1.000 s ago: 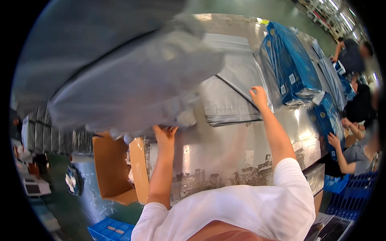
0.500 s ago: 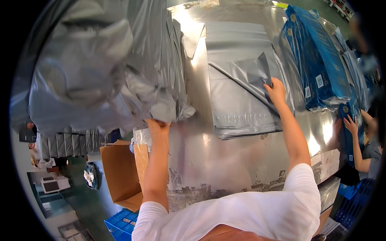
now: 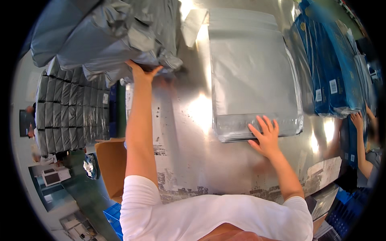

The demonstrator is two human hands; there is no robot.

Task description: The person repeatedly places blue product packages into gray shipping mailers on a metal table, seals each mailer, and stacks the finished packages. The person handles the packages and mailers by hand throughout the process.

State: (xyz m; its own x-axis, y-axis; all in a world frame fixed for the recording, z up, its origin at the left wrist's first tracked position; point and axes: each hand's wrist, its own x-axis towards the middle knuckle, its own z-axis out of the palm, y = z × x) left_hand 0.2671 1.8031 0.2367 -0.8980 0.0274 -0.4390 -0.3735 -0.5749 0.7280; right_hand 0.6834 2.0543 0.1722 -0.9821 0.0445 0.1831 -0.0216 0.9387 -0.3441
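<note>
Currently my right hand (image 3: 265, 138) lies flat, fingers spread, on the stack of grey mailer bags (image 3: 253, 76) — its long axis running away from me — left hand (image 3: 142, 72) gripping the packed grey bag (image 3: 120, 36).

Steel worktable (image 3: 189, 160) fills the centre, its top scuffed and shiny, bright glare patches at centre and toward 12 o'clock. Worn, peeling front edge at 6 o'clock. Green floor (image 3: 86, 193) at 8 o'clock. Open cardboard box (image 3: 110, 168) on the floor against the table's left side. Blue plastic crate (image 3: 112, 217) at 7 o'clock. Dark grey stacked bundles (image 3: 68, 108) at 9 o'clock. Small white machine (image 3: 54, 176) on a low stand, 8 o'clock.
</note>
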